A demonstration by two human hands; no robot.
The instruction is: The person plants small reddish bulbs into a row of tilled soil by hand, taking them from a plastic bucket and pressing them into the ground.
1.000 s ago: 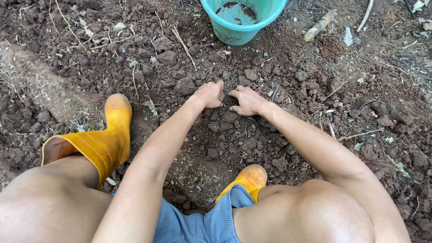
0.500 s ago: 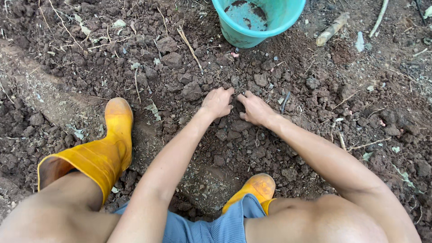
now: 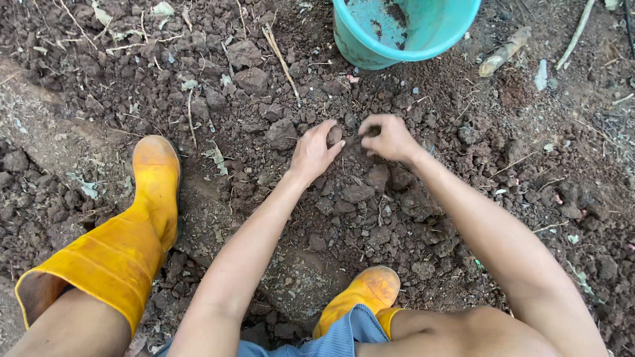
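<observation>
- Here, both bare hands are lowered onto loose, dark, clumpy soil (image 3: pixel 370 198), seen from above between two bent knees.
- The left hand (image 3: pixel 314 153) is laid on the ground with the fingers held together and slightly curled; a small clod of earth (image 3: pixel 335 135) is cupped against its fingertips, though whether it is truly gripped cannot be told.
- The right hand (image 3: pixel 390 137) is curled narrowly, knuckles up, fingertips pressed into the soil just beside the left hand; whether anything is enclosed in it cannot be told.
- The clod is found between the two hands, touching the left one, at the middle of the dug patch.
- A turquoise plastic bucket (image 3: pixel 370 49), smeared inside with soil, is placed beyond the hands at the upper edge of the view, near but apart from them.
- Two yellow rubber boots are worn: the left boot (image 3: pixel 142 218) is set well to the left of the hands, and the toe of the right boot (image 3: pixel 370 291) is seen below them, near the blue shorts (image 3: pixel 337 340).
- A short pale stick (image 3: pixel 504 51) is lying to the right of the bucket.
- Dry twigs and leaf scraps are scattered over the soil on the upper left.
</observation>
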